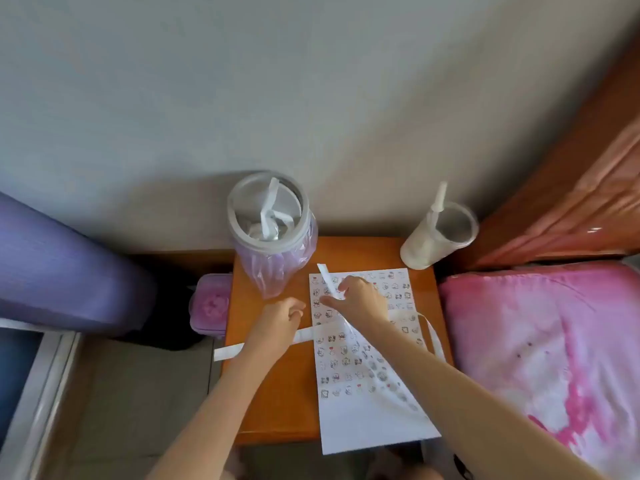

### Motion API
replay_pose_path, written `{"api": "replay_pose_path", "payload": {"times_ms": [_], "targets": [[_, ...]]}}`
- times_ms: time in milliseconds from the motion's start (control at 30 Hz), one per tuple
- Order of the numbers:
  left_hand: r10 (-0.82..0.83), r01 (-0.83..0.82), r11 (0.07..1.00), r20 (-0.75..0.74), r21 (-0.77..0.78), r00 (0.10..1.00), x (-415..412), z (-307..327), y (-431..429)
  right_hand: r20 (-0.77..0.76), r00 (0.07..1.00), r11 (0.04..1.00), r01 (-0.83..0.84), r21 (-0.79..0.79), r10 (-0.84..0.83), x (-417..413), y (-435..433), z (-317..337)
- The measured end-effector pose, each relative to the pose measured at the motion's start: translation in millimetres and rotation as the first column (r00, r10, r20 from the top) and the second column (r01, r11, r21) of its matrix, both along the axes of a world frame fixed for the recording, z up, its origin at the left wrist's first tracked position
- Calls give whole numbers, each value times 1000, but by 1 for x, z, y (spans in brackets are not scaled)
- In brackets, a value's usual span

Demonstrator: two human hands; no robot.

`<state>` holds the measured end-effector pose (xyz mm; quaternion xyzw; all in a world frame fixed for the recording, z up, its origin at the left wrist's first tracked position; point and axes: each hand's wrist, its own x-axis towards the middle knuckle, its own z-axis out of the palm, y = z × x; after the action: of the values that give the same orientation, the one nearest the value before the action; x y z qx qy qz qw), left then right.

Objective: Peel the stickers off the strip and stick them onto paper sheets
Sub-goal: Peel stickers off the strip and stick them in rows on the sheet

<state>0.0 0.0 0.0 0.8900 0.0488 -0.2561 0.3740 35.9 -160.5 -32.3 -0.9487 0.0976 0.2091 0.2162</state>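
Right hand (360, 299) pinches the strip (324, 270) over the paper sheet (363, 427). Left hand (282, 315) is just beside it over the bench (277, 393), fingers curled (grasp unclear).

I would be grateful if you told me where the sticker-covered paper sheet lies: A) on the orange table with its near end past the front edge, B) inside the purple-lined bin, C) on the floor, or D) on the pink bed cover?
A: the paper sheet lies flat on the right part of the orange table, and its blank near end reaches beyond the table's front edge.
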Motion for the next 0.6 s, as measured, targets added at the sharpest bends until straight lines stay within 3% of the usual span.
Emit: {"api": "replay_pose_path", "payload": {"times_ms": [100,167,200,300,400,467,600], "targets": [[54,-54,998,-12,-32,998,6,5,-3,66,998,999,10,-50,-6,-1,2,11],[108,-107,992,21,-70,994,15,-72,-10,127,992,998,24,-56,-17,9,5,-67],[131,-127,987,34,-100,991,23,-71,-9,154,987,999,44,-30,-39,16,1,-65],[173,-147,969,121,-197,978,24,-58,-7,190,973,967,80,243,-128,15,-9,-38],[219,-154,926,159,-345,963,33,-61,-14,40,974,757,147,637,-224,22,-21,-24],[257,-161,879,160,-449,953,33,-60,-20,-41,981,656,156,739,-188,19,-24,-16],[350,-191,765,148,-615,925,31,-59,-27,-68,991,588,125,799,-119,10,-20,-19]]}}
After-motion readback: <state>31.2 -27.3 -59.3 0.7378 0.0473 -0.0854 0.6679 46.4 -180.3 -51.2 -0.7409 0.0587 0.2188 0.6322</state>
